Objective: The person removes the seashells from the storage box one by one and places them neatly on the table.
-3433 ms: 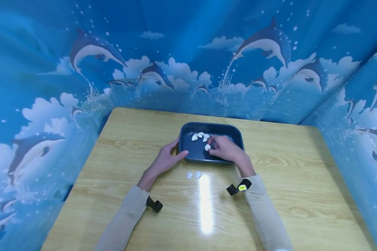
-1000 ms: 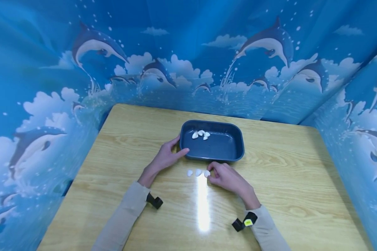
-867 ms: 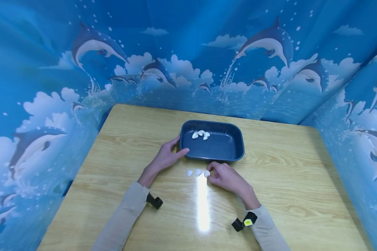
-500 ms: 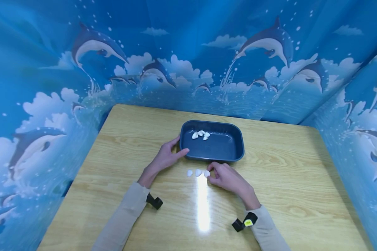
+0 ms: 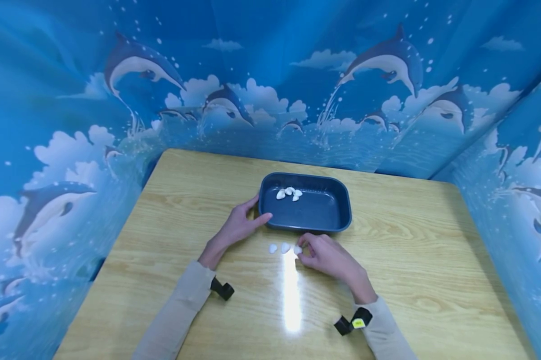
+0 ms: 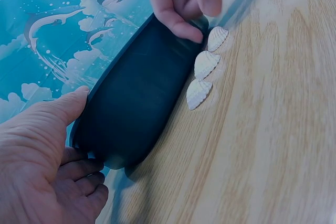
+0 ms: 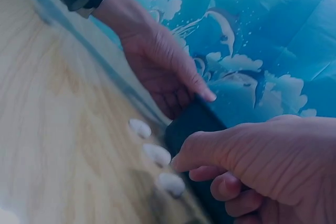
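Note:
A dark blue rectangular tray [image 5: 306, 220] stands on the table with several small white seashells [image 5: 289, 192] grouped at its left inside. My left hand [image 5: 236, 226] holds the tray's left end, the thumb at its front corner and the fingers along its side. In front of the tray, three ribbed white shells lie in a row: a left shell [image 6: 198, 94], a middle shell [image 6: 207, 65] and a right shell [image 6: 218, 39]. My right hand [image 5: 326, 255] is at the right shell, thumb and forefinger close around it. In the left wrist view these fingers look apart, with no clear grip.
The wooden table [image 5: 414, 250] reaches back to a blue curtain [image 5: 261, 60] printed with dolphins. Bright light reflects off the tabletop [image 5: 292, 295] below the shell row. Each wrist wears a small black camera [image 5: 222, 289].
My right hand has brought a shell out of the tray towards me to the right end of the row, making three. During the last second both hands have barely moved.

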`<move>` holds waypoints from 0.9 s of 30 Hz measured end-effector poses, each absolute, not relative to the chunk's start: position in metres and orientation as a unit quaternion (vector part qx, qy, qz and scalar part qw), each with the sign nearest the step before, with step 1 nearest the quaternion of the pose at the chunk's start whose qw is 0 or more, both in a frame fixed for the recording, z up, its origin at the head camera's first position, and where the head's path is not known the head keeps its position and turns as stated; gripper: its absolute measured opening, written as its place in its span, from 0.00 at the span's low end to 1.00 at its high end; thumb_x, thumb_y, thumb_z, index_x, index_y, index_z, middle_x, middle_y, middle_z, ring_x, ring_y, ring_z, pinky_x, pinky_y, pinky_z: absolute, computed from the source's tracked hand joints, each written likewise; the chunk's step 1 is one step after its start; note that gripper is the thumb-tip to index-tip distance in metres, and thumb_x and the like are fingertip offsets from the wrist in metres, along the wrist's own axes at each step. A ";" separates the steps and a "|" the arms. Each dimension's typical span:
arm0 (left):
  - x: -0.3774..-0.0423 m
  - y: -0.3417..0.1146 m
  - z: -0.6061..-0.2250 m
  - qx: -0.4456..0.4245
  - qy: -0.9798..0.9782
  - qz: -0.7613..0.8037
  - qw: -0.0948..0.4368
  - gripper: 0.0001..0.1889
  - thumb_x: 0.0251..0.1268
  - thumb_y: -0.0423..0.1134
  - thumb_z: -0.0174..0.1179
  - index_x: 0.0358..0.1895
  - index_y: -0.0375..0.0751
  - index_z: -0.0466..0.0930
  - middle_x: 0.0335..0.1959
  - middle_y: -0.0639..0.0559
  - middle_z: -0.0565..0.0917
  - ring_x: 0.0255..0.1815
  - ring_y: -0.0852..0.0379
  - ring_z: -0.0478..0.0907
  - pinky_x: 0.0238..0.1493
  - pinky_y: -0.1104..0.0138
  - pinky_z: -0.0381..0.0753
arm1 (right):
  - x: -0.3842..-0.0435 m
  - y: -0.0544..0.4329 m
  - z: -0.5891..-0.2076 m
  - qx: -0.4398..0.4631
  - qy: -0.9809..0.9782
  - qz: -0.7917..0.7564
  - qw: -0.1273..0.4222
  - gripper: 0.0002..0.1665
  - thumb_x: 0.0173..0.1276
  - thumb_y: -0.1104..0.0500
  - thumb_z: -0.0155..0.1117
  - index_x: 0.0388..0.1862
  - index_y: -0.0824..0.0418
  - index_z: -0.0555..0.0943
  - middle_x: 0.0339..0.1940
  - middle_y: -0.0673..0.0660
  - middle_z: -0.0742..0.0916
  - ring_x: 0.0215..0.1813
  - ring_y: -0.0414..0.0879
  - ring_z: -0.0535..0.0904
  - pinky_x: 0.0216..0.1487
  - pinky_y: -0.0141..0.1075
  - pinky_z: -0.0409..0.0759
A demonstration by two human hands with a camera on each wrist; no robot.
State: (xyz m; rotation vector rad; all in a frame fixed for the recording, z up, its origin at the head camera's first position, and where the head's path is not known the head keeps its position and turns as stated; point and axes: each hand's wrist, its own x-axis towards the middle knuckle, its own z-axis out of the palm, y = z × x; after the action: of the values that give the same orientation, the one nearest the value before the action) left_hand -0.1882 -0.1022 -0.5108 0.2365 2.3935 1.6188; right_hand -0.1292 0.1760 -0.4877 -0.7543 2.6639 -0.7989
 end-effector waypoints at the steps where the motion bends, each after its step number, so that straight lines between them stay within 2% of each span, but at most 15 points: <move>1: -0.188 -0.102 -0.511 0.080 0.820 0.554 0.121 0.43 0.73 0.53 0.66 0.83 0.42 0.55 0.84 0.47 0.57 0.85 0.46 0.50 0.84 0.51 0.53 | -0.129 0.176 -0.485 -0.262 0.914 -0.279 0.130 0.13 0.70 0.58 0.71 0.50 0.60 0.85 0.20 0.43 0.76 0.22 0.34 0.69 0.22 0.29 0.66; 7: -0.189 -0.102 -0.511 0.084 0.821 0.552 0.122 0.45 0.72 0.58 0.66 0.83 0.42 0.56 0.84 0.47 0.57 0.85 0.46 0.51 0.83 0.51 0.54 | -0.124 0.177 -0.463 -0.276 0.901 -0.313 0.118 0.12 0.72 0.59 0.69 0.51 0.62 0.86 0.20 0.43 0.74 0.22 0.33 0.67 0.22 0.29 0.67; 12: -0.188 -0.102 -0.512 0.087 0.817 0.558 0.117 0.43 0.74 0.52 0.66 0.83 0.40 0.56 0.84 0.46 0.58 0.85 0.45 0.51 0.83 0.51 0.54 | -0.128 0.181 -0.446 -0.273 0.899 -0.331 0.091 0.12 0.73 0.59 0.69 0.52 0.63 0.86 0.18 0.42 0.71 0.20 0.34 0.64 0.21 0.29 0.64; 20: -0.187 -0.103 -0.509 0.087 0.817 0.557 0.121 0.42 0.75 0.52 0.65 0.83 0.40 0.55 0.84 0.46 0.57 0.85 0.46 0.50 0.84 0.52 0.53 | -0.161 0.192 -0.445 -0.257 0.905 -0.336 0.036 0.11 0.76 0.60 0.66 0.52 0.64 0.85 0.17 0.44 0.70 0.18 0.37 0.63 0.22 0.32 0.64; 27: -0.186 -0.102 -0.508 0.081 0.818 0.557 0.122 0.42 0.74 0.51 0.65 0.83 0.41 0.56 0.84 0.47 0.58 0.85 0.46 0.52 0.83 0.52 0.54 | -0.198 0.195 -0.461 -0.235 0.914 -0.328 0.037 0.13 0.76 0.60 0.65 0.53 0.67 0.84 0.18 0.47 0.72 0.19 0.42 0.66 0.22 0.33 0.64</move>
State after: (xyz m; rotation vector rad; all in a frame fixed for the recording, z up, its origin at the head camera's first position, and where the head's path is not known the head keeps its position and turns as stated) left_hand -0.1863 -0.1024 -0.5077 0.2372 2.3870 1.6246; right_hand -0.1984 0.1954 -0.4605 -0.7219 2.8055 -1.0066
